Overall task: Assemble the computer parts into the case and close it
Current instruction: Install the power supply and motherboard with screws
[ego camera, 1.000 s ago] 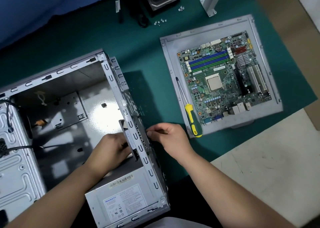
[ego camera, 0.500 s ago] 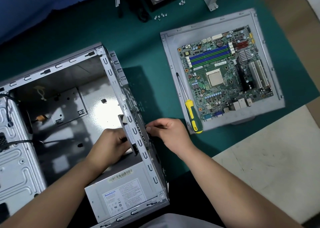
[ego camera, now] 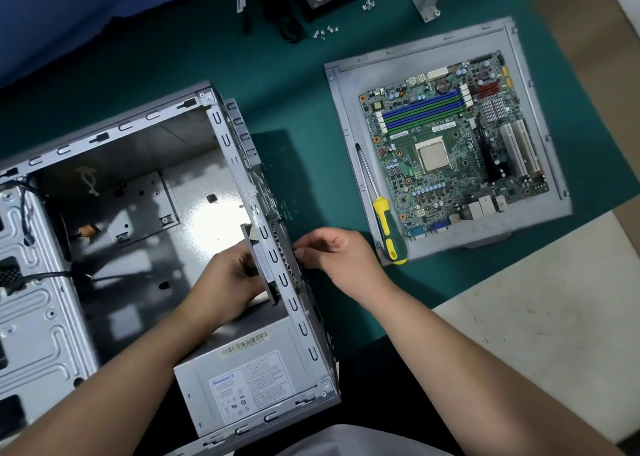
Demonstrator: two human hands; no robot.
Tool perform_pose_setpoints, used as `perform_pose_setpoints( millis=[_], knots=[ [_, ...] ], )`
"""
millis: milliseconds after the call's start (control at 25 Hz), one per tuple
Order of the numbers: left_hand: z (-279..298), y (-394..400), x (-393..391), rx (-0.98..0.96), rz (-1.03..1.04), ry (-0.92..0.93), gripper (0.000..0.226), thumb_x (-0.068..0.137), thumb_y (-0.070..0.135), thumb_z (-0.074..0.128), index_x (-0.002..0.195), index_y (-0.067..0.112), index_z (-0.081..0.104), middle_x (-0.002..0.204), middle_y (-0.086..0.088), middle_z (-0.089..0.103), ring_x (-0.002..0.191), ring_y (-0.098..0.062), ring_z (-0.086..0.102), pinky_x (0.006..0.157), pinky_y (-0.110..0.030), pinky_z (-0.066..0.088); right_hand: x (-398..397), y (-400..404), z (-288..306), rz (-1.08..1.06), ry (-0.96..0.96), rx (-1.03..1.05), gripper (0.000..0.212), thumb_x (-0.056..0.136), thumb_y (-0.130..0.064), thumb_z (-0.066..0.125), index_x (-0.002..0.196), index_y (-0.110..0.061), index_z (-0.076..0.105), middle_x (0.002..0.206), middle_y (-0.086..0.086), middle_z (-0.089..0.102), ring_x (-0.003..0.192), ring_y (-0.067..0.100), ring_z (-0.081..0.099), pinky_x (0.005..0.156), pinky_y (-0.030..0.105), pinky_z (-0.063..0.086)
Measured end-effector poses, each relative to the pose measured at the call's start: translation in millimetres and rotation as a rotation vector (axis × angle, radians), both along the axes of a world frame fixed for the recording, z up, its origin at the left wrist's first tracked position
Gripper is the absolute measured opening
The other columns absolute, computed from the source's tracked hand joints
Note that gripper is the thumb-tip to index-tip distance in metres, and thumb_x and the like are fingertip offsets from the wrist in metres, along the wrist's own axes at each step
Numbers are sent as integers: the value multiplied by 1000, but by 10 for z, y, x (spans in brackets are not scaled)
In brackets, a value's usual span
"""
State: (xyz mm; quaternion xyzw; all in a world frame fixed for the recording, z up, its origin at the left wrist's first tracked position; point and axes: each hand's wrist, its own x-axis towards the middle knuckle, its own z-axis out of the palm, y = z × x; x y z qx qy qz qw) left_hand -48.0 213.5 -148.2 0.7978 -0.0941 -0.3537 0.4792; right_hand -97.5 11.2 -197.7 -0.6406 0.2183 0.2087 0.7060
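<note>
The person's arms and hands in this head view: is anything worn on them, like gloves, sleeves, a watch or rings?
Nothing shows on them. Both forearms are bare right to the picture's lower edge, with no sleeve in view. The left hand and the right hand wear no gloves, and no watch, strap or ring is visible on the wrists or fingers that show. Some of the left hand's fingers are hidden.

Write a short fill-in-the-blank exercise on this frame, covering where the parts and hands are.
1. The motherboard lies on the grey side ____, outside the case.
2. The screwdriver has a yellow and ____ handle.
3. The power supply sits ____ the case.
4. The left hand is inside the case; the right hand is ____ it.

Missing: panel; green; inside; outside
</note>
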Motion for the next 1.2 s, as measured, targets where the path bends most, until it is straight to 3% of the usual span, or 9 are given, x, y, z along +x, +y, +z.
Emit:
perform_pose_setpoints(
  millis=[120,440,520,640,760,920,1080,1200],
  knots=[
    [43,-29,2,-42,29,50,30,82,-14,71,80,16,75,76,9,77,68,3,70,65,-7,49,12,-3,-4,12,10,0,13,84,-17,80,87,-30,80,89,1,78,83,13,71,92,43,58],
    [75,-41,16,-98,50,148,32,83,-16,69,78,15,75,76,4,77,69,-2,71,67,-13,51,2,-14,-11,12,1,6,16,88,-16,79,90,-32,81,92,3,79,86,17,73,96,48,58],
    [44,-19,19,-91,73,178,35,84,-16,68,77,18,76,76,1,77,69,-10,70,68,-26,55,12,-3,-10,8,-4,2,17,87,-14,79,88,-31,80,90,5,78,85,18,72,94,51,58],
    [-18,6,25,-67,86,236,32,86,-12,69,78,17,77,78,-13,76,68,-36,60,74,-60,51,23,-5,-2,16,-8,3,19,86,-13,80,87,-32,79,88,4,77,82,17,71,92,51,59],
    [-35,0,21,-62,104,278,34,86,-15,67,78,16,76,80,-27,70,73,-33,54,77,-70,46,21,-14,-5,51,-8,-38,13,84,-20,80,87,-33,78,88,2,77,83,18,71,94,55,57],
    [-15,-21,20,-94,109,296,32,86,-18,65,82,12,75,81,-24,73,75,-33,57,75,-67,47,14,2,-4,54,-5,-79,8,82,-27,78,88,-32,78,88,1,77,89,32,73,92,58,57],
    [-16,-25,22,-75,131,319,33,84,-21,63,80,10,75,79,-24,72,74,-31,55,74,-47,44,32,-1,4,76,-6,-114,7,81,-33,77,88,-34,78,87,-2,78,88,28,74,89,56,58],
    [-4,-38,17,-76,160,341,33,84,-23,62,79,8,73,76,-18,74,73,-31,56,74,-45,43,33,5,14,73,-11,-130,8,80,-34,76,88,-34,78,87,-3,78,87,26,74,89,54,59]
  ],
)
